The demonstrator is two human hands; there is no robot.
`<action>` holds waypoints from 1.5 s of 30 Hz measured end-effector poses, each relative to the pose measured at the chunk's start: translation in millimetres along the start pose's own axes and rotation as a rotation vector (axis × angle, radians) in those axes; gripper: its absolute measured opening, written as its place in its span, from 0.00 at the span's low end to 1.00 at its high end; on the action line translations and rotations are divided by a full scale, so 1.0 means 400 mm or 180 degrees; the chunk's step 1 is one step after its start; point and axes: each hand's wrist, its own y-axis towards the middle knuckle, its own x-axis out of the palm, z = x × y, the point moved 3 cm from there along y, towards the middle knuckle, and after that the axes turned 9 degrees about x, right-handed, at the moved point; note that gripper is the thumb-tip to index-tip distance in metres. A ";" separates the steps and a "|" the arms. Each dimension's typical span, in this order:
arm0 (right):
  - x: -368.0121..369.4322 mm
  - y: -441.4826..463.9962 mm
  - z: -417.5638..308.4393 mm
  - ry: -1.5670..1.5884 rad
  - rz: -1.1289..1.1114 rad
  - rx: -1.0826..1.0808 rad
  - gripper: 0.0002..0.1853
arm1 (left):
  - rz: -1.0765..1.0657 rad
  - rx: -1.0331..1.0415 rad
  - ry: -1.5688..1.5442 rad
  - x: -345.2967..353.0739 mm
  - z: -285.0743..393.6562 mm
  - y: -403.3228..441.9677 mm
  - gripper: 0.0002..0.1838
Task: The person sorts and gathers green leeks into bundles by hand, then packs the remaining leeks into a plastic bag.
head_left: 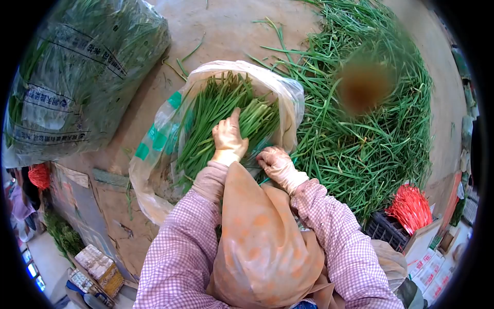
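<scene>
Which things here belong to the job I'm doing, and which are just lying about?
In the job:
- left hand, on the green stalks
- right hand, beside them
- open plastic bag around the stalks
- loose heap of greens, probably

Apparently lying about:
- filled plastic bag
- red strands
- dark crate

Pretty tidy bunch of long, skinny greens (206, 116), stem ends pointing away, leaves trailing back left, lying inside a cloudy see-through bag (291, 98) with green patches, crinkled and wide open.
</scene>
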 end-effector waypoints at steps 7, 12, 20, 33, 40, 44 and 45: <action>-0.014 0.010 0.024 0.2126 -0.0231 0.1712 0.08 | 0.0063 -0.0366 -0.2226 -0.050 -0.102 -0.008 0.50; -0.077 0.057 -0.063 0.3340 0.0169 0.1727 0.16 | 0.0158 -0.0164 -0.2227 -0.050 -0.132 -0.008 0.49; -0.011 0.144 -0.120 0.4801 0.0697 0.1658 0.36 | 0.0605 0.0785 -0.0217 -0.051 0.077 -0.062 0.33; -0.031 0.115 -0.043 0.4956 0.1219 0.1679 0.05 | 0.0064 0.0713 0.0224 -0.072 0.020 0.103 0.22; -0.024 0.118 -0.033 0.4966 0.1341 0.1878 0.13 | 0.0453 0.0561 0.0113 -0.022 -0.011 0.054 0.13; -0.051 0.116 -0.092 0.4237 0.1541 0.1719 0.16 | 0.0493 0.0449 -0.1392 -0.050 0.014 -0.038 0.13; -0.049 0.114 -0.098 0.4240 0.1523 0.1700 0.16 | 0.0394 0.0333 -0.1665 -0.049 0.023 -0.056 0.13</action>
